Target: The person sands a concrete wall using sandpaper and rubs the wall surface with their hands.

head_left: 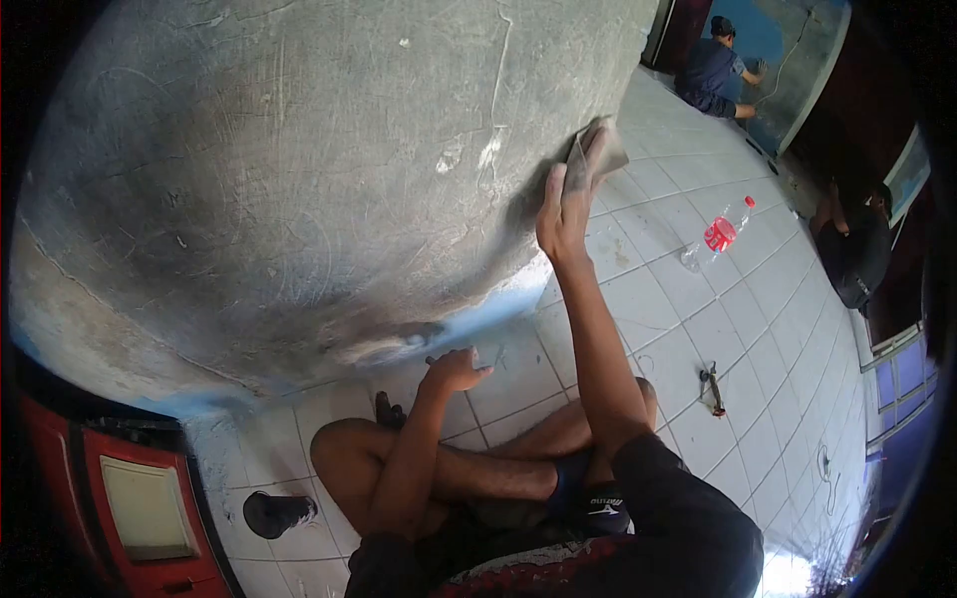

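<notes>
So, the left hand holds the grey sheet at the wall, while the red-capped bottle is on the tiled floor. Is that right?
Not the left hand: the head view shows the right hand holding the grey sheet at the wall. The red-capped bottle is on the tiled floor, as you say.

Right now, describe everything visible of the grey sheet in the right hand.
The grey sheet looks thin, flexible and matt, perhaps sandpaper. The right hand holds it at the edge of the wall, covering part of it. One corner juts beyond the fingers; another part shows between thumb and fingers. Its underside is hidden.
</notes>
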Action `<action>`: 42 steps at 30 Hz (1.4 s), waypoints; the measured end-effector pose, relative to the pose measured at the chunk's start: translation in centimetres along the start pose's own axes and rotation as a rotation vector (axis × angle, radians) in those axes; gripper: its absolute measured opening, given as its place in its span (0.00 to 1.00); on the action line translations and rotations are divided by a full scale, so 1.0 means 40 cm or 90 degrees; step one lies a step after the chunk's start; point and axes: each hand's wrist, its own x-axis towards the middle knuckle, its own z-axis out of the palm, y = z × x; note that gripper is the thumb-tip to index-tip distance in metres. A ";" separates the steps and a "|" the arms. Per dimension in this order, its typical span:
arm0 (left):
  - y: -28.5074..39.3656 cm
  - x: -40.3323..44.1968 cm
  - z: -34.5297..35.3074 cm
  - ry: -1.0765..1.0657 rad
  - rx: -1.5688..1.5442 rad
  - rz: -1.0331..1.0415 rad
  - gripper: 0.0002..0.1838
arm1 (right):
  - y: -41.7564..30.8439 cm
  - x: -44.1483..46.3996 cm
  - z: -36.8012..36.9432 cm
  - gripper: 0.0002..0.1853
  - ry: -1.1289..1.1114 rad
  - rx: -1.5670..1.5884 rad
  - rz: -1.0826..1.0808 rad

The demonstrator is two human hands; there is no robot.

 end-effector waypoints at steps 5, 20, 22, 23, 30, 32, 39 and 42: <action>-0.022 0.020 0.028 0.043 -0.074 -0.019 0.37 | 0.150 -0.301 0.083 0.34 -0.061 -0.074 -0.032; 0.000 -0.030 0.012 0.196 -0.109 0.130 0.37 | 0.102 -0.534 -0.129 0.23 -0.565 0.189 0.385; -0.002 -0.042 0.025 0.216 -0.103 0.173 0.38 | 0.080 -0.619 -0.139 0.22 -0.568 0.216 0.462; 0.000 -0.043 0.029 0.233 -0.096 0.221 0.40 | 0.121 -0.710 -0.118 0.21 -0.475 0.279 0.633; 0.007 -0.050 0.033 0.184 -0.079 0.183 0.35 | 0.149 -0.718 -0.078 0.19 -0.446 0.531 0.666; 0.006 -0.055 0.038 0.177 -0.057 0.188 0.29 | 0.162 -0.717 -0.073 0.19 -0.465 0.531 0.652; 0.011 -0.091 0.038 0.246 -0.113 0.179 0.23 | 0.161 -0.728 -0.057 0.19 -0.461 0.523 0.646; 0.011 -0.094 0.046 0.286 -0.148 0.242 0.20 | 0.165 -0.730 -0.058 0.20 -0.463 0.456 0.600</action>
